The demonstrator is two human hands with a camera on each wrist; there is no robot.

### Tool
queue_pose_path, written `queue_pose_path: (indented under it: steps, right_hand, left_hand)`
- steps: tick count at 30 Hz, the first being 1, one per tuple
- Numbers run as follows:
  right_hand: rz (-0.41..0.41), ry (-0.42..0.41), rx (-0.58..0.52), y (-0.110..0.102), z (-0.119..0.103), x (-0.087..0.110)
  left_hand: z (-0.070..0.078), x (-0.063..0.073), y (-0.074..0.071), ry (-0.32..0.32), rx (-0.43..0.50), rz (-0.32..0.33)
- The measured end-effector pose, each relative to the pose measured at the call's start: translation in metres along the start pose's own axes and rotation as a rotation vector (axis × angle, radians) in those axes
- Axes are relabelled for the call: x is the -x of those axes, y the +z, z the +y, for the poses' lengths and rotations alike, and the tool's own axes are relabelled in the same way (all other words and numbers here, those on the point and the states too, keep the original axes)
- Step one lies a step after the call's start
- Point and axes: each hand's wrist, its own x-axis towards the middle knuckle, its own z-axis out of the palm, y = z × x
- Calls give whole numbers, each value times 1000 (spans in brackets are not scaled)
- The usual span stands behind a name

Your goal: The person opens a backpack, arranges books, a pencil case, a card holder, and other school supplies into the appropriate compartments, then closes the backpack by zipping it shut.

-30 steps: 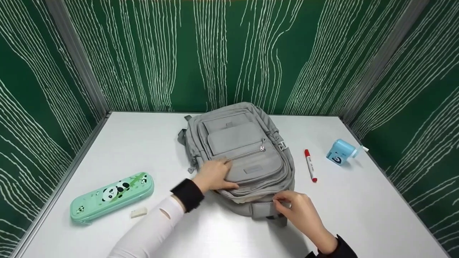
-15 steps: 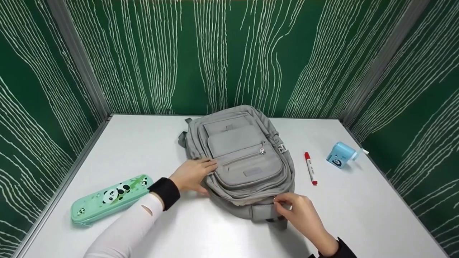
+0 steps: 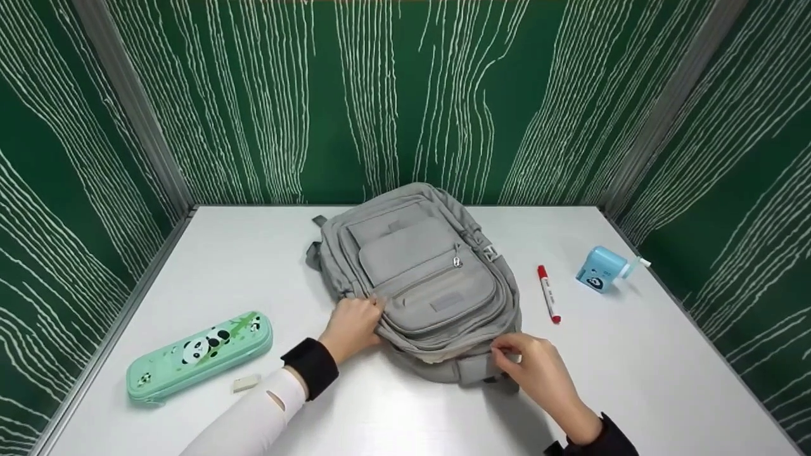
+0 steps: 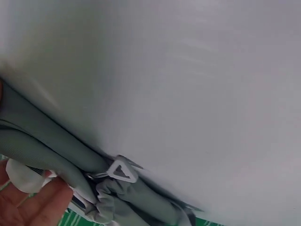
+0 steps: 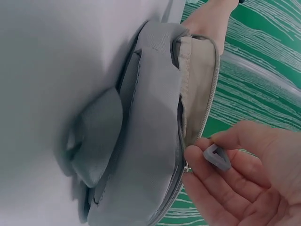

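A grey backpack [image 3: 424,253] lies on the white table with its front pockets facing up. At its left side, my left hand [image 3: 351,326] grips the edge with curled fingers. The left wrist view shows that hand [image 4: 35,207] partly, beside the grey fabric and a white triangular ring [image 4: 123,172]. My right hand [image 3: 535,367] is at the bag's near right corner. There it pinches a zipper pull [image 5: 217,157] between thumb and fingers. The zipper is parted along part of its length, showing beige lining [image 5: 200,80].
A green panda pencil case [image 3: 199,354] and a white eraser [image 3: 246,382] lie to the left. On the right are a red-capped marker [image 3: 549,294] and a blue panda pencil sharpener [image 3: 602,269]. Green walls with white lines enclose the table.
My left hand has left the bag's front, moved out to its left side and now grips the edge there. The bag has shifted slightly left. My right hand stays at the zipper pull.
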Motion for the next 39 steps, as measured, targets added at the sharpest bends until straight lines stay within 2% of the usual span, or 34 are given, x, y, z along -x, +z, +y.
queue_pose_path:
  steps: [3,10,15,22,25,28,30,33,36,39]
  right_hand:
    - [35,3,14,-4,7,-2]
    - [69,4,24,-11,17,-3]
    - [86,-17,46,-8,18,-4]
    - [158,-87,76,1,16,-7]
    - [171,-111,82,4,16,-7]
    - [150,-93,64,5,17,-8]
    - [131,-74,47,5,18,-9]
    - [119,-59,27,4,19,-10]
    - [114,-50,21,3,21,-11]
    - [113,-36,21,2,23,-11]
  left_hand:
    - [13,0,-4,-47,-38,-7]
    - [28,-10,-13,-85,-84,1]
    - [42,-17,-17,-117,-113,-56]
    - [69,-37,-29,-194,-108,-196]
    - [80,-43,-32,-212,-117,-218]
    - [85,-44,-30,-197,-135,-207]
    - [85,-41,-28,-163,-134,-176]
    - [77,-34,-27,-98,-109,-110]
    - [61,-27,-29,-38,-32,-77]
    - [38,-20,-28,21,72,-87]
